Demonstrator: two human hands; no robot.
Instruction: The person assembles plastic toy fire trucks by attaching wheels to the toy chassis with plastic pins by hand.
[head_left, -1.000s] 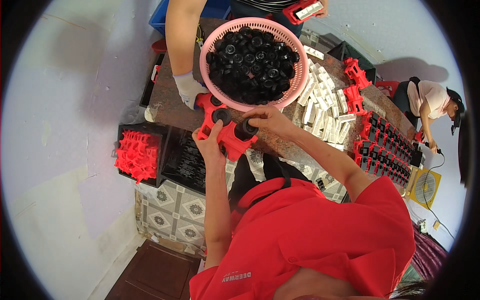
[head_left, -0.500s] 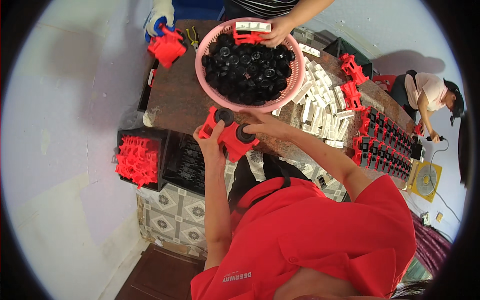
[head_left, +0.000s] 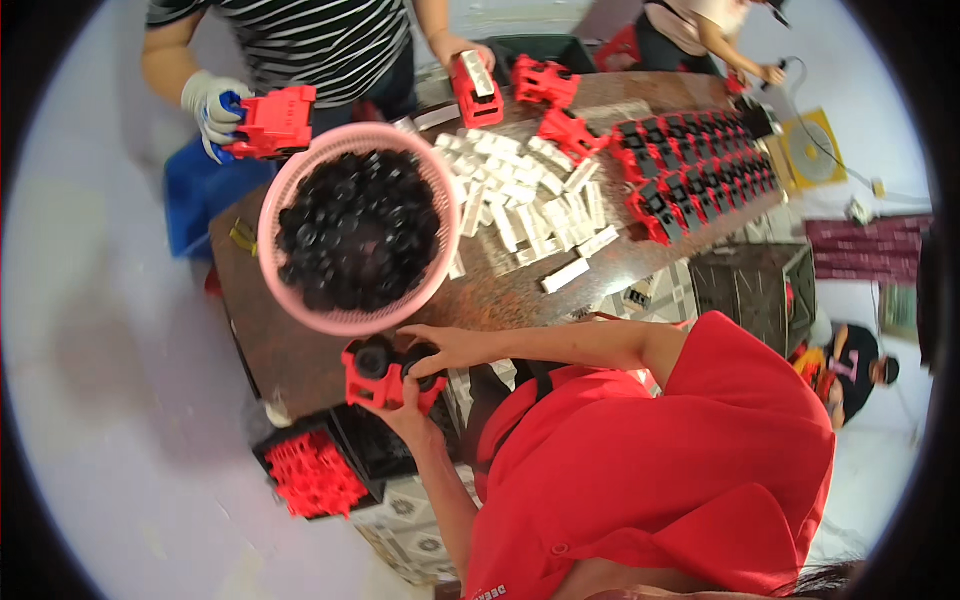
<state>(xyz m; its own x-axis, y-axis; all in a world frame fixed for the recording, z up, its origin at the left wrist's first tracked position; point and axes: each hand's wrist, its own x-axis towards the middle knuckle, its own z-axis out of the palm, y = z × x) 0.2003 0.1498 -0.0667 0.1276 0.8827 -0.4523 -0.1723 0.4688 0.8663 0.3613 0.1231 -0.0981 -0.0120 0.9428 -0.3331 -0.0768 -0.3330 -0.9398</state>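
- Red plastic body [head_left: 358, 388]: it was held near the edge of the worktop [head_left: 500, 300], on the wearer's side of the pink basket [head_left: 350, 322]; contact with the worktop could not be told.
- Left grip [head_left: 405, 418]: it clasped the body from the near side, thumb toward the wheels.
- Right grip [head_left: 455, 347]: its fingers lay against the far-right black wheel [head_left: 423, 354]; whether they pinched it or merely pressed could not be told.
- Seated black wheel [head_left: 374, 357]: this one sat at the body's left, clear of the right fingers.
- Sound handling, as judged: the left clasp was best kept firm and directly opposite the push, the wheel square to its seat, and the pressure even, so that neither part tilted or slipped.
- Surroundings: loose black wheels [head_left: 360, 220] filled the basket; white parts [head_left: 540, 220] lay beside it.
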